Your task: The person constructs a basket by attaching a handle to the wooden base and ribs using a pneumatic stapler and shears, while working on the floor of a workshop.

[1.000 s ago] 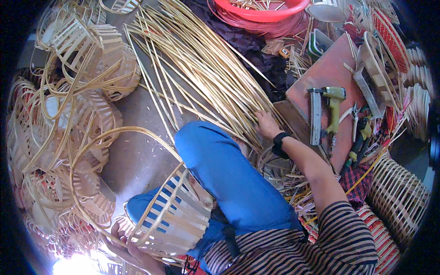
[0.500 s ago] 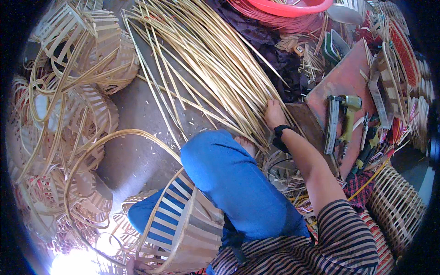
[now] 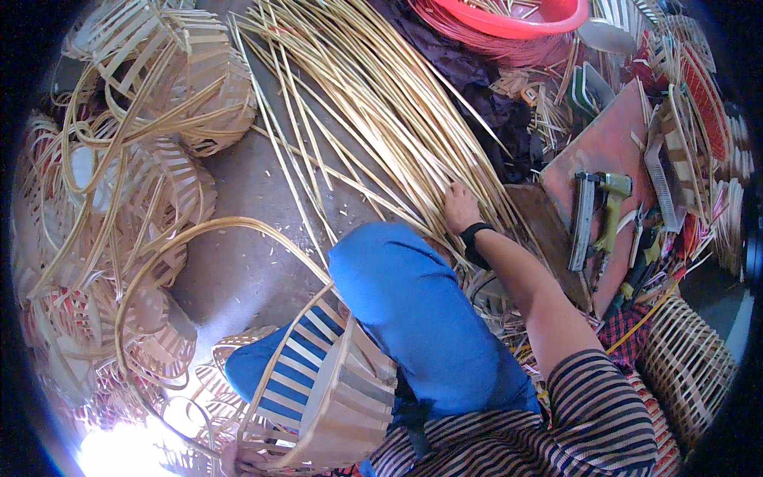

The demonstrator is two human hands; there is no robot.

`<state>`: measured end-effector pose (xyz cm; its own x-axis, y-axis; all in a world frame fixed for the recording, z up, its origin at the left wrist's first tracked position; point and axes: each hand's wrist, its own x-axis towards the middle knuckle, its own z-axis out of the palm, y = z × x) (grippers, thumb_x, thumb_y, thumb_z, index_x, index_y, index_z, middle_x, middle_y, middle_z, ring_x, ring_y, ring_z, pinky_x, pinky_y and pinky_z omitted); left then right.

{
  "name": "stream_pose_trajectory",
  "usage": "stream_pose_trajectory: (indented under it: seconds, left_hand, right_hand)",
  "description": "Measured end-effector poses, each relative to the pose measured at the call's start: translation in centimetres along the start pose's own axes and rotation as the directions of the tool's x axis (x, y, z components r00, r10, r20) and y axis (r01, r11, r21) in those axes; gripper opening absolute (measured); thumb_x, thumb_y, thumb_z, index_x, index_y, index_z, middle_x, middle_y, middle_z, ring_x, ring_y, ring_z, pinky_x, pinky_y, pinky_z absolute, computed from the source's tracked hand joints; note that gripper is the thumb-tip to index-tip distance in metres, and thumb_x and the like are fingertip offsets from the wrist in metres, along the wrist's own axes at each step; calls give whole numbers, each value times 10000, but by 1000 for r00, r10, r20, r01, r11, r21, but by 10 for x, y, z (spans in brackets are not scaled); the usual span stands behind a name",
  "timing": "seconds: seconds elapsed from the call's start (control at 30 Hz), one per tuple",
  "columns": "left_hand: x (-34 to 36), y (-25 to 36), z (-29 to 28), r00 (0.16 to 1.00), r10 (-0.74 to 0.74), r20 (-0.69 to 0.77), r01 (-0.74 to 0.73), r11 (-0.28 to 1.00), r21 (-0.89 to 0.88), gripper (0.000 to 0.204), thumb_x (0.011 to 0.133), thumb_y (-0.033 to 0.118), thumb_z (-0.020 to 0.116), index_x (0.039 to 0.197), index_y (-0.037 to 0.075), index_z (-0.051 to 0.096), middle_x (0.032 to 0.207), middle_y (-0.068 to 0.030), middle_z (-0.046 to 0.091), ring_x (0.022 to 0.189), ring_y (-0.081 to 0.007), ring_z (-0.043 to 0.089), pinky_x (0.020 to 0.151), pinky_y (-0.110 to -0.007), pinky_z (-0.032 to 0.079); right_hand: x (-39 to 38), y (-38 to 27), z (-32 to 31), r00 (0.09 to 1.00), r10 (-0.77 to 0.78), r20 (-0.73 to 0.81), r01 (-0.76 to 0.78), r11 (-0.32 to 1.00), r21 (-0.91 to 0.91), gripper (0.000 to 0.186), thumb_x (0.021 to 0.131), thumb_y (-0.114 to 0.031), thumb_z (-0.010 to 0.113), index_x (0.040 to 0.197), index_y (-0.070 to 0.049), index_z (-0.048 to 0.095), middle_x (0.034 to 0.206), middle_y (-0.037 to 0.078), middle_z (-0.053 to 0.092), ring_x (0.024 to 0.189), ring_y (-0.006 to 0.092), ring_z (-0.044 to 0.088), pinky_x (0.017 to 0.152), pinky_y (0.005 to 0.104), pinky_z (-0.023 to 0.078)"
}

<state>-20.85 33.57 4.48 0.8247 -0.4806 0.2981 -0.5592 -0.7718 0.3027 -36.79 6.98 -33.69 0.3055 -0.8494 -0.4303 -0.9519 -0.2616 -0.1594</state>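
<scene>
My right hand (image 3: 461, 208) reaches down to the near end of a long bundle of thin pale cane sticks (image 3: 381, 111) on the floor. Its fingers are curled in among the sticks, and a dark band circles the wrist. At the lower edge, my left hand (image 3: 237, 459) is closed on the rim of a slatted wooden basket (image 3: 350, 409), only partly in view. That basket lies tilted on its side against my blue-clad leg, its hooped cane handle (image 3: 211, 224) arching out to the left.
Several unfinished slatted baskets (image 3: 214, 103) are heaped along the left. A nail gun (image 3: 608, 215) rests on a reddish board (image 3: 556, 171) at the right. Behind the sticks stands a red basin (image 3: 548, 28). A woven basket (image 3: 687, 358) lies at the lower right.
My right hand has shifted slightly left and nearer along the stick ends. My left hand still grips the basket. The whole view has moved a little.
</scene>
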Motion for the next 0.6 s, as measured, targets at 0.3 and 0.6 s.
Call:
stream_pose_trajectory:
  seconds: [0.3,0.6]
  left_hand:
    - [-10,-2,0,1000,-9,17,10,1000,-26,445,781,377,340,1020,7,406,875,-134,510,758,-207,471,660,-303,372]
    - [-9,1,7,999,-23,39,25,999,-42,421,778,359,347,989,2,419,849,-134,514,736,-208,480,641,-304,381]
  right_hand:
    - [-7,16,7,999,-12,43,2,973,232,321,671,-151,558,934,-17,432,1057,142,365,941,337,406,750,409,402]
    - [-16,9,0,968,-233,-96,250,940,233,189,692,-105,495,865,-31,476,1023,145,394,908,319,428,742,394,402]
